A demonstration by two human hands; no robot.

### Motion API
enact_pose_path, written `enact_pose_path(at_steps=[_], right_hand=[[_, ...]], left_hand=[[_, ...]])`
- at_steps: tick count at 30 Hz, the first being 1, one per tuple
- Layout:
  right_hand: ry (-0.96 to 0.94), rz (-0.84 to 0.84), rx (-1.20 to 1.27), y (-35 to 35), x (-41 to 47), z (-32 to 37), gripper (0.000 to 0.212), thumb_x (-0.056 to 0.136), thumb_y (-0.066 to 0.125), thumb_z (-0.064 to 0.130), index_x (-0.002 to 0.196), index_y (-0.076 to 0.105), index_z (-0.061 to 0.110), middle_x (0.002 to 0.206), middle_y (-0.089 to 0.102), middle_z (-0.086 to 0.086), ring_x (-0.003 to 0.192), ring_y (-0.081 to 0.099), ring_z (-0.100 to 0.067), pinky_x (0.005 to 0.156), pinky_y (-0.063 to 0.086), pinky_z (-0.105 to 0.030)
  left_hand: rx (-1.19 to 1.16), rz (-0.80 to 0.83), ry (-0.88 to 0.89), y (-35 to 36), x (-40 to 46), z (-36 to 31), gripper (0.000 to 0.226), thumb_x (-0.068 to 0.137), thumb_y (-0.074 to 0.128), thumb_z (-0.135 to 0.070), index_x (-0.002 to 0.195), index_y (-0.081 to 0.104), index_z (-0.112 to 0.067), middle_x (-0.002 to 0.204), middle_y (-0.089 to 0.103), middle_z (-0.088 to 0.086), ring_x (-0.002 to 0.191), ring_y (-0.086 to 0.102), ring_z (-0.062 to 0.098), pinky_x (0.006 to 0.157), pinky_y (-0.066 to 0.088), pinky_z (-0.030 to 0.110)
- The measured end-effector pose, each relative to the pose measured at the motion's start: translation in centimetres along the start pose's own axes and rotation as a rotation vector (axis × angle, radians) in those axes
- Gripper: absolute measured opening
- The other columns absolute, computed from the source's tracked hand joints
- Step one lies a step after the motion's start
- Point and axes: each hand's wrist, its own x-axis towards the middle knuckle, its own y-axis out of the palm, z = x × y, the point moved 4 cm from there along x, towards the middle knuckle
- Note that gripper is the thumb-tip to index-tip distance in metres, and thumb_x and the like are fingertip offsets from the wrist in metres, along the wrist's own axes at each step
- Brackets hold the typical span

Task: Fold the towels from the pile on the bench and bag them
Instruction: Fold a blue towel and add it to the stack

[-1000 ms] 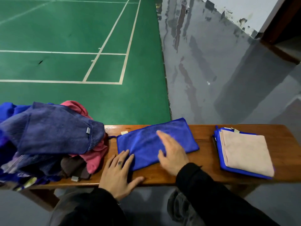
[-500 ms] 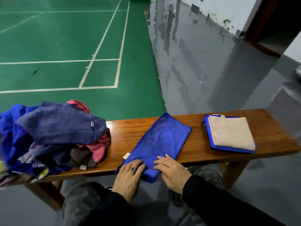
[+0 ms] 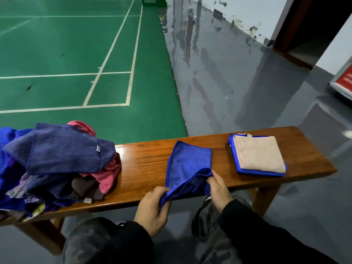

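Blue microfibre towel (image 3: pixel 187 164) laid mid-bench (image 3: pixel 148 161), near edge pinched by left hand (image 3: pixel 152 208) and right hand (image 3: pixel 219 189). Soft, light, limp cloth judged; corners best gripped.

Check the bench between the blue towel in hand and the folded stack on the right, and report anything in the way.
Nothing visible blocks it. Both hands, left hand and right hand, grip the blue towel; only bare bench lies between it and the folded stack. The unfolded pile sits on the opposite side.
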Motion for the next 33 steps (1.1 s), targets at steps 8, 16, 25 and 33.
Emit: enact_pose_path(at_steps=[8, 16, 25, 33], right_hand=[[0.007, 0.116, 0.137, -1.5, 1.2, 0.6, 0.024, 0.078, 0.075, 0.024, 0.095, 0.072, 0.007, 0.095, 0.074, -0.01, 0.09, 0.063, -0.021, 0.084, 0.049, -0.04], [-0.026, -0.249, -0.185, -3.1, 5.3, 2.9, 0.037, 0.094, 0.065, 0.038, 0.076, 0.064, 0.005, 0.072, 0.068, -0.009, 0.072, 0.058, -0.02, 0.074, 0.051, -0.045], [0.015, -0.328, -0.699, -2.0, 9.2, 2.4, 0.05, 0.098, 0.046, 0.058, 0.07, 0.048, 0.016, 0.08, 0.066, -0.006, 0.081, 0.061, -0.035, 0.06, 0.039, -0.034], [-0.374, -0.394, -0.731, -0.7, 8.2, 3.0, 0.055, 0.09, 0.053, 0.031, 0.142, 0.048, 0.012, 0.139, 0.054, -0.01, 0.124, 0.053, -0.028, 0.101, 0.046, -0.041]], left_hand=[[-0.359, -0.189, -0.149, -0.9, 5.5, -3.2, 0.032, 0.095, 0.057, -0.034, 0.068, 0.04, -0.037, 0.062, 0.041, -0.011, 0.06, 0.036, 0.005, 0.058, 0.036, 0.025], [-0.254, -0.158, -0.417, 1.9, 12.2, 1.5, 0.036, 0.089, 0.05, -0.052, 0.069, 0.051, -0.022, 0.065, 0.058, -0.009, 0.069, 0.058, 0.02, 0.066, 0.045, 0.039], [0.139, -0.042, -0.523, 4.4, 15.6, 5.1, 0.041, 0.094, 0.039, -0.059, 0.082, 0.053, -0.022, 0.085, 0.07, 0.008, 0.085, 0.065, 0.038, 0.069, 0.051, 0.038], [0.51, -0.176, 0.111, 4.6, 14.2, 1.1, 0.042, 0.093, 0.051, -0.039, 0.125, 0.059, -0.013, 0.136, 0.055, 0.011, 0.128, 0.05, 0.033, 0.101, 0.041, 0.045]])
